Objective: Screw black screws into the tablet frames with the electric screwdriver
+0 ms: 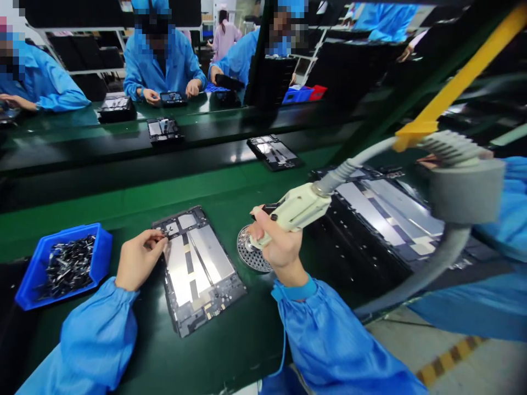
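My left hand pinches a tiny dark part, too small to name, at the upper left corner of a tablet's metal back frame, which lies flat on the green belt. My right hand grips a cream electric screwdriver held nearly level, with its tip hidden by my fingers. A grey hose runs from its rear end. Beside the frame sits a round perforated metal screw dish, touching my right hand. A blue bin of small black parts stands left of my left hand.
A tall stack of tablet frames rises to the right, under a yellow bar and a grey coiled hose. Farther frames lie on a dark belt. Co-workers in blue smocks handle frames across it. Tiled floor shows lower right.
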Demonstrator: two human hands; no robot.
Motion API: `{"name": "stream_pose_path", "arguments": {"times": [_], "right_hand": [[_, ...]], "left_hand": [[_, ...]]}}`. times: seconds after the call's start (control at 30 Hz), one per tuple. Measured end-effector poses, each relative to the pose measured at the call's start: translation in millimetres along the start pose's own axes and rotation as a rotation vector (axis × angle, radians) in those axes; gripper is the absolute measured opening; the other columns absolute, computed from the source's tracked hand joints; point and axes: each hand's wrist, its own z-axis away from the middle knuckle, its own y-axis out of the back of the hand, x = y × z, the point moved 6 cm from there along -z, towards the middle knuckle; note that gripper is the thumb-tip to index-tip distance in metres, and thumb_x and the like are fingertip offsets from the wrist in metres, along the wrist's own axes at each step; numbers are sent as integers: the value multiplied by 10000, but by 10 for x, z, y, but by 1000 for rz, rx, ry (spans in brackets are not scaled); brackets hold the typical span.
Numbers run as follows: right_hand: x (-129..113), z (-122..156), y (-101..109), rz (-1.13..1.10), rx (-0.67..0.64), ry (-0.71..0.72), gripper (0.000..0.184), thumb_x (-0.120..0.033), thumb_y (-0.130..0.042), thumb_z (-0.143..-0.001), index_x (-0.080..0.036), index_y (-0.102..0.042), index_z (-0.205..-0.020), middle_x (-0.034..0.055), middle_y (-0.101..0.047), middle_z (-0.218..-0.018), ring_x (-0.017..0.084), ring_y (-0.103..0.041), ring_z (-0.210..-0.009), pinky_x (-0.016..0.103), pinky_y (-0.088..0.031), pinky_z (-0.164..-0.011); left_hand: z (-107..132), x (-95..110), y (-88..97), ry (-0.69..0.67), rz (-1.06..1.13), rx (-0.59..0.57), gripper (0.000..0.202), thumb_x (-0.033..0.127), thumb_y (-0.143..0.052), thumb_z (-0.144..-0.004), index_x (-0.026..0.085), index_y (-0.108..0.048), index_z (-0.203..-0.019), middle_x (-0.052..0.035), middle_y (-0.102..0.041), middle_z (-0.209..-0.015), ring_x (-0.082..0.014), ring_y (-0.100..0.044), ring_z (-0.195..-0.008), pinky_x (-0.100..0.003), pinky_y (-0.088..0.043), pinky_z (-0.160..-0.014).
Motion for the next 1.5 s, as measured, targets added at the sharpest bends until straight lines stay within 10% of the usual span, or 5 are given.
{"name": "stream_pose_path", "arguments": {"times": [0.4,0.63,1.17,1.5], "right_hand": [[11,32,-14,-67,-39,-9,269,-424,-942,-684,-234,-754,-711,-32,-492,-464,132,-477,-391,338,-461,-421],[-65,57,-82,-75,-77,26,274,-439,-944,-686,-232,-764,-686,-44,-475,-429,142,-456,-368,331,-433,-403],[42,113,-145,-64,-30,-77,389,-476,-988,-568,-197,-745,-688,-39,-530,-464,122,-470,-382,306,-444,-423],[151,48,-1123,-108,-215,-72,362,-429,-948,-647,-176,-692,-687,-77,-482,-403,106,-467,-349,291,-499,-435]], "left_hand": [[-369,-469,-18,192,165,118,176,231,-709,-853,108,-803,-936,-84,-785,-791,-165,-651,-616,-274,-519,-614],[-323,-451,-25,68,5,209,148,122,-740,-884,231,-838,-858,-28,-835,-938,-220,-763,-923,-350,-566,-954],[-161,-384,-154,-42,-48,142,225,127,-703,-930,269,-856,-1014,-23,-836,-1050,-204,-754,-951,-330,-590,-928],[-335,-453,-204,129,9,66,132,114,-751,-881,169,-850,-949,-72,-805,-954,-180,-727,-820,-295,-567,-841]]}}
